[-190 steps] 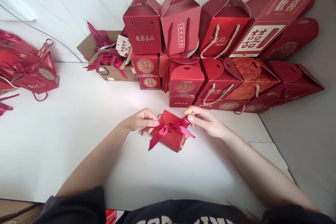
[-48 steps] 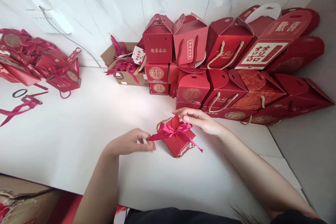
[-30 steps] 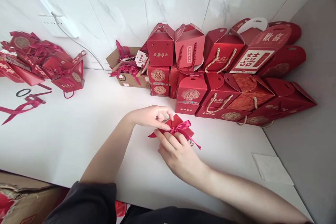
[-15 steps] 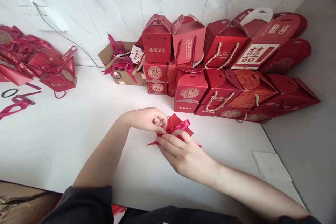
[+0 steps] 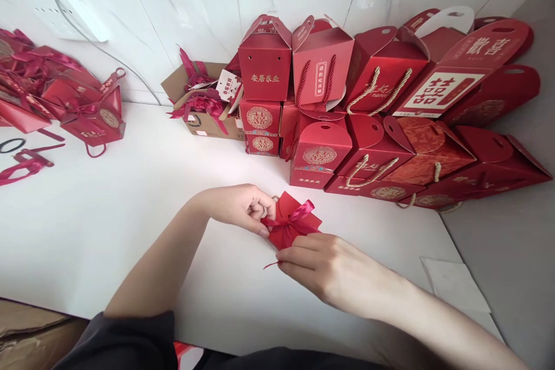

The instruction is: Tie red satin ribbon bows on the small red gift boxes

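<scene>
Already the small red box (image 5: pixel 291 225) at the surface's (image 5: pixel 130 214) centre wears a tied ribbon bow (image 5: pixel 297 217). The left hand (image 5: pixel 240 208), at nine o'clock of it, pinches the bow's loop; the right hand (image 5: pixel 329 269), at five o'clock, has its grip closed on a ribbon tail. Judging by this, only tightening and straightening remain. Finished boxes (image 5: pixel 381 104) stack at twelve o'clock.

The left arm (image 5: pixel 173 266) is bare up to a dark sleeve (image 5: pixel 125 341) bunched above the elbow; the right forearm (image 5: pixel 416 318) is bare.
</scene>
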Action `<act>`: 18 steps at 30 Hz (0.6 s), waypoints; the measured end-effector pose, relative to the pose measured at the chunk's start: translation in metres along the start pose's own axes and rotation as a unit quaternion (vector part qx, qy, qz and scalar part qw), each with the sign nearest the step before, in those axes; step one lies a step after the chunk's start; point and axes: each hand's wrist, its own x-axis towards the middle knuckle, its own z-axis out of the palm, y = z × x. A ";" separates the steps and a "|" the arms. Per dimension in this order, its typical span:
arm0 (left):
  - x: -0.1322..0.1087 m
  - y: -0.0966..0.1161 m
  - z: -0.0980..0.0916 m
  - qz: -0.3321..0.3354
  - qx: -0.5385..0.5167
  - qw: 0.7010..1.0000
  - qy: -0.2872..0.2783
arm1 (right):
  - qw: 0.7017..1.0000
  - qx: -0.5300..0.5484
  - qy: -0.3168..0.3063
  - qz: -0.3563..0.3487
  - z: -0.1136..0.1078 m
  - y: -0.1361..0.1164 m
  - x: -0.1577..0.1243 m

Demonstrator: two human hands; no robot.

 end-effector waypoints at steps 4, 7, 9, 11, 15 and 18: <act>0.000 -0.001 0.000 -0.035 -0.025 0.999 -0.030 | 1.000 -0.010 -0.011 -0.008 0.002 -0.001 0.000; 0.001 -0.001 0.000 -0.028 -0.054 0.997 -0.052 | 0.999 -0.035 -0.010 -0.008 0.004 -0.001 0.002; 0.002 -0.001 0.000 -0.026 -0.056 0.996 -0.069 | 0.998 -0.065 -0.012 -0.006 0.005 -0.001 0.003; 0.003 -0.001 0.000 -0.027 -0.044 0.996 -0.067 | 0.995 -0.094 -0.011 -0.001 0.005 0.000 0.004; 0.004 -0.002 -0.001 -0.056 -0.003 0.998 0.040 | 0.992 -0.126 0.001 0.018 0.006 0.002 0.006; 0.005 -0.004 0.002 -0.089 0.022 0.986 0.137 | 0.992 -0.123 0.006 0.012 0.007 0.002 0.006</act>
